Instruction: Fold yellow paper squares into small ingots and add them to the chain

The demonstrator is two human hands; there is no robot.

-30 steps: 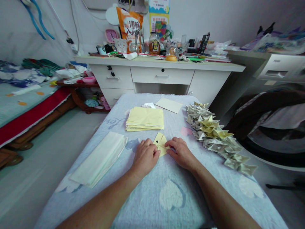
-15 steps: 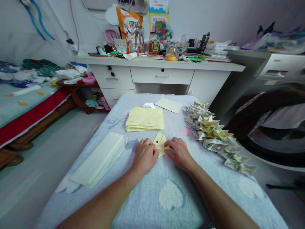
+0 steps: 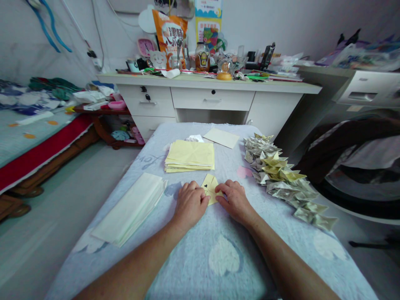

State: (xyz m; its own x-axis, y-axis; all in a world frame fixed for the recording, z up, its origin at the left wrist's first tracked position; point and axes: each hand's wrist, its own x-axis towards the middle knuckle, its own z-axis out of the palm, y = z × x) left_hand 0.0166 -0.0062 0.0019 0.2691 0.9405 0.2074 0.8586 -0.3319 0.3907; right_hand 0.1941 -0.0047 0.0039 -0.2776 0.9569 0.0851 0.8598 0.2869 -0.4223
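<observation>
A small folded piece of yellow paper (image 3: 210,183) with a dark mark lies on the cloth-covered table (image 3: 187,258). My left hand (image 3: 192,203) is closed on its left edge, thumb and fingers bent together. On the other edge my right hand (image 3: 235,198) grips the paper with curled fingers. Just beyond them is a stack of yellow paper sheets (image 3: 190,153). To the left lies a stack of long pale folded paper (image 3: 129,208). Rows of folded paper pieces (image 3: 278,171), grey and yellow with pointed ends, run along the right side.
A pale card (image 3: 221,138) and a crumpled white tissue (image 3: 195,138) lie toward the back. Behind the table stands a white desk (image 3: 212,99) crowded with a jar (image 3: 202,58), an orange bag (image 3: 170,39) and clutter. A washing machine (image 3: 371,93) is at right, a bed (image 3: 40,137) at left.
</observation>
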